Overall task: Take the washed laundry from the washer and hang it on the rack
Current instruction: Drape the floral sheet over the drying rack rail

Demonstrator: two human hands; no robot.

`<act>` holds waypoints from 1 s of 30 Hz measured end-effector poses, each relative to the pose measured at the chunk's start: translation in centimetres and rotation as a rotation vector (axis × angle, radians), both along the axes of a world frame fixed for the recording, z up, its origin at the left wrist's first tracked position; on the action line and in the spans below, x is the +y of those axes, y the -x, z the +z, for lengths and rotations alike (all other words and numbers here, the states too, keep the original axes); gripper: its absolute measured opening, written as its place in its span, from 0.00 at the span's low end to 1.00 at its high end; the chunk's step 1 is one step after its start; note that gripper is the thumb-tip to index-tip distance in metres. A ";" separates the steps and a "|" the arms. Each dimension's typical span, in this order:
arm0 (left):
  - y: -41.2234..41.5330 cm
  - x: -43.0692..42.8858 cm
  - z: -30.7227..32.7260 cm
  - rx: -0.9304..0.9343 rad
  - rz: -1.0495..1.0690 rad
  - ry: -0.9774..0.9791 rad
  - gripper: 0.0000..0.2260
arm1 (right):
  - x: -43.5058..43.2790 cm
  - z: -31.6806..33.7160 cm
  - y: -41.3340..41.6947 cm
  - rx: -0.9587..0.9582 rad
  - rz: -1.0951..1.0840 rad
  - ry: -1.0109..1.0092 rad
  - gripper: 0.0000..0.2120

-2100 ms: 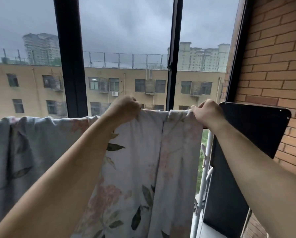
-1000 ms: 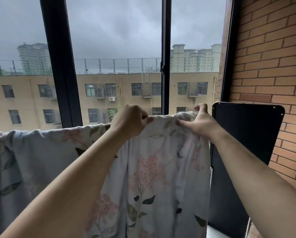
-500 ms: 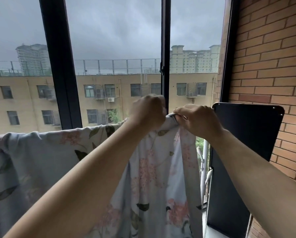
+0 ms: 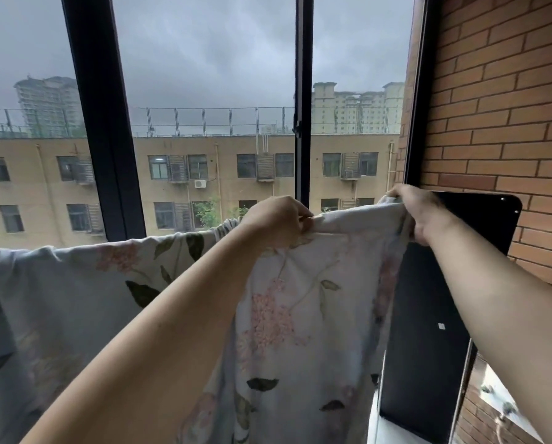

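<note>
home, enclosed apartment balcony used for drying laundry. tall black-framed glass windows (image 4: pixel 105 123) across the front, red brick wall (image 4: pixel 499 91) at right with a flat black rounded-corner panel (image 4: pixel 428 315) just beside it. pale floral cotton bedsheet (image 4: pixel 76 283) draped in a line below the glass, its support hidden. outside, seen from an upper floor: beige multi-storey residential block (image 4: pixel 230 187) with a white box air-conditioner unit (image 4: pixel 200 183), pale high-rise towers (image 4: pixel 354 110) behind, grey overcast sky.
</note>
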State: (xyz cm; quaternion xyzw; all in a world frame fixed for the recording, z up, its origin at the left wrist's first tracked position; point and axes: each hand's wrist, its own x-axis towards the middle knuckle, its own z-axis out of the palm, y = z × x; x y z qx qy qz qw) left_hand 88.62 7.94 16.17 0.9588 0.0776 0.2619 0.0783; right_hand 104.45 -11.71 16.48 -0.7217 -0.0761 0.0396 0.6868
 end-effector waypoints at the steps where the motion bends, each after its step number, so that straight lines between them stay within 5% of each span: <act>1: -0.2 -0.1 -0.1 -0.010 0.006 0.000 0.10 | -0.6 -0.2 0.1 -0.005 0.051 0.110 0.09; 4: -0.6 -0.3 -0.2 -0.032 0.017 0.035 0.10 | -1.3 -1.2 -0.9 0.011 0.166 0.252 0.11; 9: -1.0 -0.7 -0.2 -0.069 0.013 0.064 0.10 | -1.1 -2.8 -4.5 -0.072 -0.083 0.130 0.14; 15: -1.0 -0.7 -0.4 -0.099 0.025 0.038 0.10 | -1.8 -3.6 -5.0 -0.069 0.030 0.126 0.11; 23: -0.8 -0.7 -0.7 -0.108 0.047 -0.004 0.10 | -1.9 -6.2 -3.5 -0.129 0.188 0.425 0.30; 27: -0.7 -0.7 -0.7 -0.104 0.061 -0.032 0.11 | -1.9 -5.9 -4.3 -0.354 -0.175 0.676 0.08; 30: -0.7 -0.8 -0.9 -0.112 0.069 -0.063 0.11 | -1.5 -6.1 -4.6 -0.391 -0.325 0.590 0.06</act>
